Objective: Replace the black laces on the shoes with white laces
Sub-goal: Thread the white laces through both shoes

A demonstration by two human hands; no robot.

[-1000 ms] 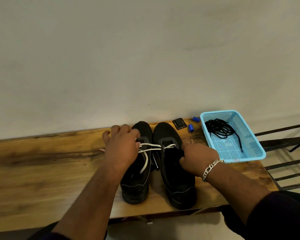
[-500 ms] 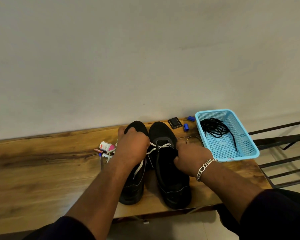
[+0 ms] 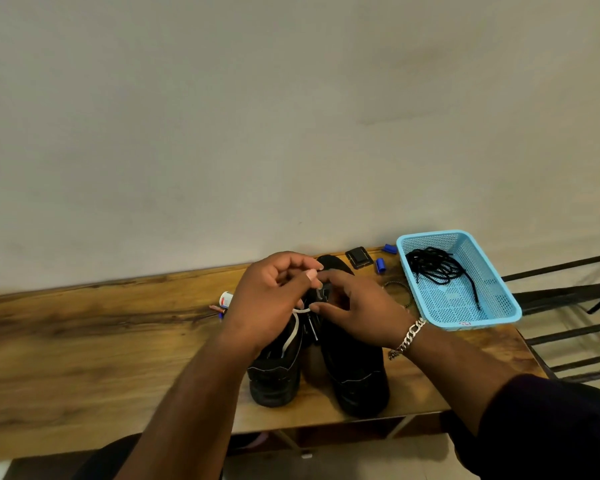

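1 bench [image 3: 84, 348]. 2 black shoes [image 3: 354, 368] centre, side by side. 1 blue basket [image 3: 499, 318] at 3 o'clock, black laces [image 3: 433, 268] inside. Left hand [image 3: 267, 303] pinching white lace [image 3: 293, 332] over the left shoe; right hand [image 3: 357, 313] fingers curled at the lace, grip unclear. 2 blue caps [image 3: 380, 265] at 1 o'clock.

my desk [image 3: 84, 348]: wooden | on it: two black shoes [image 3: 355, 368] | blue basket [image 3: 465, 320] | small black case [image 3: 359, 258] | two blue caps [image 3: 380, 265]

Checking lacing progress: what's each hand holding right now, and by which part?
Left hand pinches the white lace above the shoes; which part is hidden. Right hand: grip cannot be told.
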